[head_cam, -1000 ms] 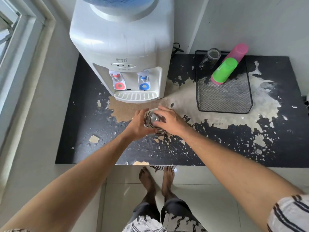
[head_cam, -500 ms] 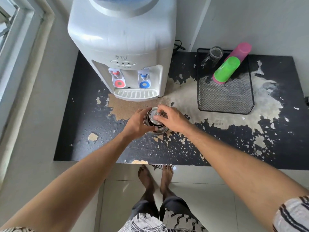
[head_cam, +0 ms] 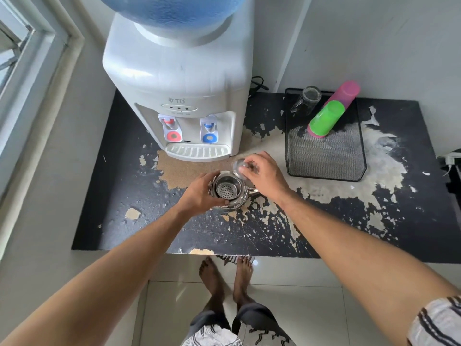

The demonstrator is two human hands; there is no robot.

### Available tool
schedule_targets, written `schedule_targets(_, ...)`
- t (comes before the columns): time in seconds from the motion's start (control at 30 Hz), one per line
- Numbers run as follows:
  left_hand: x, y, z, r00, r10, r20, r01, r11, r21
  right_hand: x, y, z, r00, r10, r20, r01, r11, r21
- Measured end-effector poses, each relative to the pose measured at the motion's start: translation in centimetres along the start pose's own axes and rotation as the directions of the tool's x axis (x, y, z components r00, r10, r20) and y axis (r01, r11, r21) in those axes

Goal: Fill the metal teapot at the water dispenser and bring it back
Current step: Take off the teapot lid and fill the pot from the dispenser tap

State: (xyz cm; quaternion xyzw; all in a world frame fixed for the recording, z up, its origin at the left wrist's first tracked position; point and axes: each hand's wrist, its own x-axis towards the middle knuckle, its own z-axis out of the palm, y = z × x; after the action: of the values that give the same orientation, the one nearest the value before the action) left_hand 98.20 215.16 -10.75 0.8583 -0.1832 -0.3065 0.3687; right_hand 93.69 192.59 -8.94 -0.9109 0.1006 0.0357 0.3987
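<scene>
The left hand [head_cam: 199, 193] is gripping the metal teapot [head_cam: 230, 192] on the surface [head_cam: 119, 196], near the water dispenser [head_cam: 179, 96]; the right hand [head_cam: 262, 173] is pinching its lid [head_cam: 239, 166]. Filling through the strainer [head_cam: 225, 189] risks splashing, or the lid slipping.

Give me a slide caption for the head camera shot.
Left hand grips the teapot while right hand holds its lid, before the dispenser.
</scene>
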Motion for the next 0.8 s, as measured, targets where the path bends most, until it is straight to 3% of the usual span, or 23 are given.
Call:
schedule_targets(0.13,0.1,-0.3,0.3,1.000,0.011,-0.019,-0.010,1.000,0.030,0.6,1.6,-0.7,0.998,0.002,-0.062,-0.014,0.980,-0.200)
schedule_targets(0.27,0.4,-0.5,0.6,1.000,-0.002,-0.025,0.004,0.998,0.060,1.7,3.2,-0.1,0.997,0.079,0.011,-0.072,0.953,-0.294)
schedule_targets(0.57,0.2,-0.9,1.0,0.999,0.009,-0.053,-0.009,1.000,-0.004,3.5,5.0,1.3,0.971,0.219,0.098,-0.180,0.935,-0.305)
schedule_targets(0.8,0.1,-1.0,0.9,0.999,-0.022,-0.023,0.020,0.997,-0.075,2.6,2.7,0.3,0.985,0.141,0.097,-0.114,0.963,-0.242)
